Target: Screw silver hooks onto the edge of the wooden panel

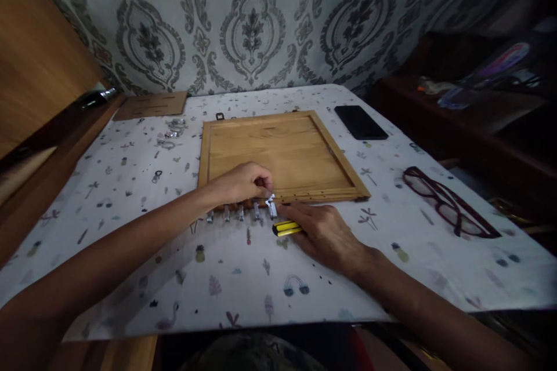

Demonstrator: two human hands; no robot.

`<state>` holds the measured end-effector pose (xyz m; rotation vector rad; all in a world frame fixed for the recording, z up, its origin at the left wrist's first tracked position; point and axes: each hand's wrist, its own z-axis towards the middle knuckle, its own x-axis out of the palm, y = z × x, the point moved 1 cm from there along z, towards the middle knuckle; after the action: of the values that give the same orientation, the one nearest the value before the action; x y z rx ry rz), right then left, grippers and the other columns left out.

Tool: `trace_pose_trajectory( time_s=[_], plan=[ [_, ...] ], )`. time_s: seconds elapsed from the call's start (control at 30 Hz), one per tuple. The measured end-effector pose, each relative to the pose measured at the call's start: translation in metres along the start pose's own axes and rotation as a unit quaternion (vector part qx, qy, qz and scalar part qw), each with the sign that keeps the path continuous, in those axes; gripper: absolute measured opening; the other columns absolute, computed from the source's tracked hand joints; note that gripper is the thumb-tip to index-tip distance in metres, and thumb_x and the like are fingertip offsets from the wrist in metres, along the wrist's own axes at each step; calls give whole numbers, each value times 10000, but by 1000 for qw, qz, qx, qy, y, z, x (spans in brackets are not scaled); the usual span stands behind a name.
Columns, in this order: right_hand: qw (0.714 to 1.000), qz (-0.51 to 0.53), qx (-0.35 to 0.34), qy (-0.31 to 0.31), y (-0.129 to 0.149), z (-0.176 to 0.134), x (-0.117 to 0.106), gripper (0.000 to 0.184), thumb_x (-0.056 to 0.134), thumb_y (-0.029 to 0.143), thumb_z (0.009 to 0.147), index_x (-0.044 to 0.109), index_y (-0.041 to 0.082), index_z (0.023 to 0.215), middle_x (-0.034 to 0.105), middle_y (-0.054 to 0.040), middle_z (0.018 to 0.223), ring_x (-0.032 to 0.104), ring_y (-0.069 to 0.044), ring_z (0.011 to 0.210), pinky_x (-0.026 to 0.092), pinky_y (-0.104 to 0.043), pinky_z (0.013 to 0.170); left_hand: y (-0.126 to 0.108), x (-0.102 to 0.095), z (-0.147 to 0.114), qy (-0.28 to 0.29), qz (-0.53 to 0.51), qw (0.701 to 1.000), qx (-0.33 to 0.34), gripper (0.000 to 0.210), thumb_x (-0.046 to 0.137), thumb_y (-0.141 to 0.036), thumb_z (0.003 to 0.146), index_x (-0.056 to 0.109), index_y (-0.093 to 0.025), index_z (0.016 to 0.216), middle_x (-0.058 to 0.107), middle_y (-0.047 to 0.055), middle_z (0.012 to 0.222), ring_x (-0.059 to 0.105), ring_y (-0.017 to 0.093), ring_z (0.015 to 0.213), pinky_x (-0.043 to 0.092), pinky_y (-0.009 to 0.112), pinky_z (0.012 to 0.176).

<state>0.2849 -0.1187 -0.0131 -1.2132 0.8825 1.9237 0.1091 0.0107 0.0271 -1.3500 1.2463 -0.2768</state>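
Note:
A wooden framed panel lies flat on the table, with several small metal hooks in a row along its near edge. At the right end of that row is a shiny metal hook. My left hand is closed, thumb and fingertips pinched at the top of this hook. Under the palm and fingers of my right hand is a yellow-and-black handle, which looks like a screwdriver's; its shaft is hidden. The right fingertips reach to the same hook, beside the panel's edge.
On the patterned tablecloth, loose metal hooks lie at the left, near a cardboard piece. A black phone and dark-red glasses are on the right. A patterned wall stands behind.

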Motion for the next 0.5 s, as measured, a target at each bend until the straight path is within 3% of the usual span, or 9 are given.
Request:
trace_pose_trajectory(
  time_s=[0.23, 0.4, 0.5],
  plan=[
    [1000, -2, 0, 0, 0, 0, 0, 429, 548, 48, 777, 690, 159, 1166, 776, -57, 895, 712, -181, 728, 509, -269, 647, -2, -1, -4, -11, 16, 1000, 0, 84, 625, -203, 836, 613, -161, 764, 556, -53, 610, 482, 91, 510, 354, 210, 497],
    [1000, 0, -10, -10, 0, -1, 0, 442, 524, 39, 767, 693, 146, 1161, 782, -76, 930, 719, -193, 749, 525, -286, 655, -2, -8, -21, -63, 50, 996, 30, 144, 524, -176, 912, 650, -164, 843, 649, 1, 785, 584, 134, 722, 431, 247, 671],
    [1000, 1, -12, -14, 0, 0, 0, 418, 527, 43, 767, 697, 149, 1134, 784, -75, 924, 719, -194, 742, 527, -287, 644, -1, -9, -45, -128, 176, 971, 103, 275, 435, -113, 934, 695, -179, 998, 700, 51, 985, 625, 181, 892, 465, 304, 804]
  ],
)
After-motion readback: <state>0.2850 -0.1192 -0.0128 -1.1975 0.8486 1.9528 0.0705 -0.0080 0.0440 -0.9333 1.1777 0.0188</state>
